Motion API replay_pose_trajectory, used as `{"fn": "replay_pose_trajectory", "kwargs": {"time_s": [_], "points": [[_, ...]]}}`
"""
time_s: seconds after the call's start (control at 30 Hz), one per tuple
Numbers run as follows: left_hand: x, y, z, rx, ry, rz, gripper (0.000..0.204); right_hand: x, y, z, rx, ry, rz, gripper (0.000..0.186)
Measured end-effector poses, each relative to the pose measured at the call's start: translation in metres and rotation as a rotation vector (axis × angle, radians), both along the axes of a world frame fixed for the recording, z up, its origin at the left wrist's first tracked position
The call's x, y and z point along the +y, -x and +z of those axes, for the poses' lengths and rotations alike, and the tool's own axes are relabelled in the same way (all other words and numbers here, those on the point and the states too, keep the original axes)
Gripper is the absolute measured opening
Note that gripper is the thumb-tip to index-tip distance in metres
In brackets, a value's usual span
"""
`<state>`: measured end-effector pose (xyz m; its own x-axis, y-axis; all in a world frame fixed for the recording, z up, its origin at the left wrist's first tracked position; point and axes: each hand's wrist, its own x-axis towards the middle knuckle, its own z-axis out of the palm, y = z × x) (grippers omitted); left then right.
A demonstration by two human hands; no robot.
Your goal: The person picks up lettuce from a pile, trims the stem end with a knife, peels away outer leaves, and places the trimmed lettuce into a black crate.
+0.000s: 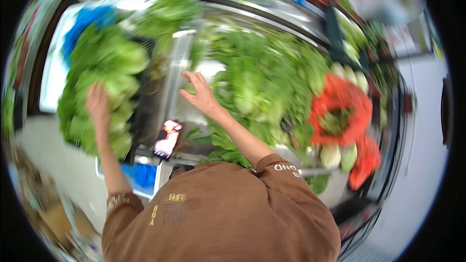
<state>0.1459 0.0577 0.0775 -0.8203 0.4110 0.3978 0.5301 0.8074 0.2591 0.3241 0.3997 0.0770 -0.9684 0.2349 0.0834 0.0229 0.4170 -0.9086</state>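
My left hand lies on top of a pile of green leaf lettuce heaped in a black crate at the left. Its fingers look stretched out over the leaves, a little blurred. Over the metal counter, my right hand hovers with thumb and fingers apart and nothing between them. To its right spreads a large heap of loose leafy greens. Near the counter's front edge, between my arms, rests a phone with a lit screen.
White-green round vegetables sit by red mesh bags at the right. A knife-like tool lies among the greens. Blue plastic bags lie behind the lettuce; a white bin with blue plastic stands below. Shelves of vegetables line the back.
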Motion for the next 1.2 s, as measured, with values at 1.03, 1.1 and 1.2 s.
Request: {"fn": "replay_pose_trajectory", "kwargs": {"time_s": [1.03, 1.1, 1.2], "points": [[0.662, -0.337, 0.043, 0.362, 0.163, -1.246, 0.111, 0.382, -0.307, 0.032, -0.14, -0.435, -0.754, 0.06], [0.653, -0.334, 0.04, 0.129, 0.184, -1.305, 0.108, 0.351, -0.324, 0.044, -0.051, -0.223, -0.752, 0.065], [0.617, -0.312, 0.047, -0.08, 0.011, -1.156, 0.106, 0.297, -0.361, 0.022, -0.161, -0.412, -0.735, 0.061]]}}
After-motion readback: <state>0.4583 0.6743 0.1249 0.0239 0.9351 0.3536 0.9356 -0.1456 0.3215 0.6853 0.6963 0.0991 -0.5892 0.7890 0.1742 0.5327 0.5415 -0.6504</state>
